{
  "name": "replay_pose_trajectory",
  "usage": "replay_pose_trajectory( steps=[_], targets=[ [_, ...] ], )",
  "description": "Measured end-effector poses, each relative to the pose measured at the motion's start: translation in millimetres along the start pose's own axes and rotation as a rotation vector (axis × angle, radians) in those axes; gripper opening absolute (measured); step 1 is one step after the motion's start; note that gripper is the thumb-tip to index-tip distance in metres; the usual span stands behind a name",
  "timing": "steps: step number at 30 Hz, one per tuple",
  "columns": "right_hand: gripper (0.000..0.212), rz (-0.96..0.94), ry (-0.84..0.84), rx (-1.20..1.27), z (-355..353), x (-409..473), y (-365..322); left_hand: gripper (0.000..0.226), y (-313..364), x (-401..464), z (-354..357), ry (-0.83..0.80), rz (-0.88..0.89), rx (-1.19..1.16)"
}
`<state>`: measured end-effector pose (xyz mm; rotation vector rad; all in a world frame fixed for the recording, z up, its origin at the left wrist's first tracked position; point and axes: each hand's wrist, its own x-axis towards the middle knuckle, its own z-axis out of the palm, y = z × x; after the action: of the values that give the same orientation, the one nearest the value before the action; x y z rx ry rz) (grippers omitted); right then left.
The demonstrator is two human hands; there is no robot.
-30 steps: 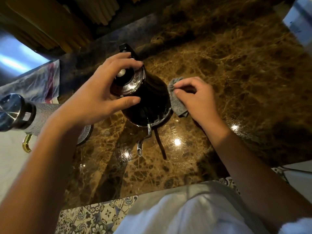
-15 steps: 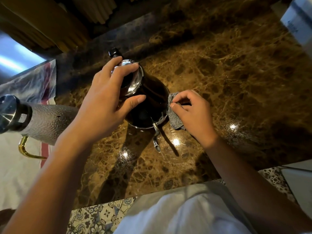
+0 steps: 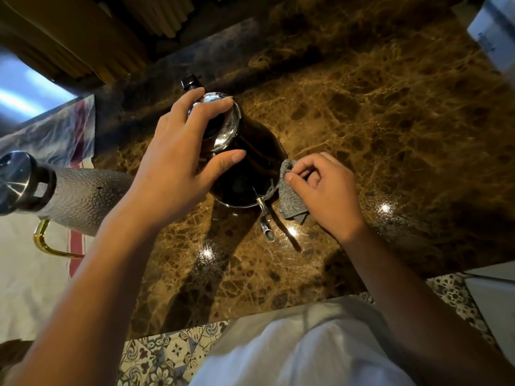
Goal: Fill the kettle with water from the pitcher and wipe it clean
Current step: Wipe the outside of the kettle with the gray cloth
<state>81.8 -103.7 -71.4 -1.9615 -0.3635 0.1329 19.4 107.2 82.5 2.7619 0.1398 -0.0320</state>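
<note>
Both hands work the kettle (image 3: 245,160) on the counter (image 3: 390,121): the left hand (image 3: 178,160) grips its lid end to steady it, while the right hand (image 3: 323,190) pinches a cloth (image 3: 289,199) against its lower side. Since earlier, the cloth has slid down toward the spout (image 3: 264,221). The pitcher (image 3: 69,196) lies left.

The brown marble countertop (image 3: 390,112) is bare toward its right edge and its near edge, so a hand can pass there. The dark glossy kettle with a chrome lid (image 3: 250,165) stands in the middle. At the left edge the frosted textured pitcher with a gold handle (image 3: 83,196) blocks the way.
</note>
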Motion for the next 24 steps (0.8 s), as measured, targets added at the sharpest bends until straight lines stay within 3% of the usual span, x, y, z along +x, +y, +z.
replay_pose_trajectory(
  steps=[7,12,19,24],
  targets=[
    [0.008,-0.174,0.045,0.136,11.5,-27.9,-13.7,0.069,-0.4,-0.4,0.7,0.0,0.006,-0.003],
    [0.016,-0.153,-0.025,0.16,24.3,-35.0,-8.0,0.068,-2.1,0.4,1.7,0.002,0.013,-0.031],
    [0.024,-0.176,-0.073,-0.053,22.2,-24.9,-4.4,0.07,-2.6,0.8,1.7,0.024,0.014,-0.051],
    [0.023,-0.141,-0.069,-0.073,21.7,-21.5,-7.3,0.071,-2.4,0.3,2.0,0.019,0.019,-0.041]
  ],
)
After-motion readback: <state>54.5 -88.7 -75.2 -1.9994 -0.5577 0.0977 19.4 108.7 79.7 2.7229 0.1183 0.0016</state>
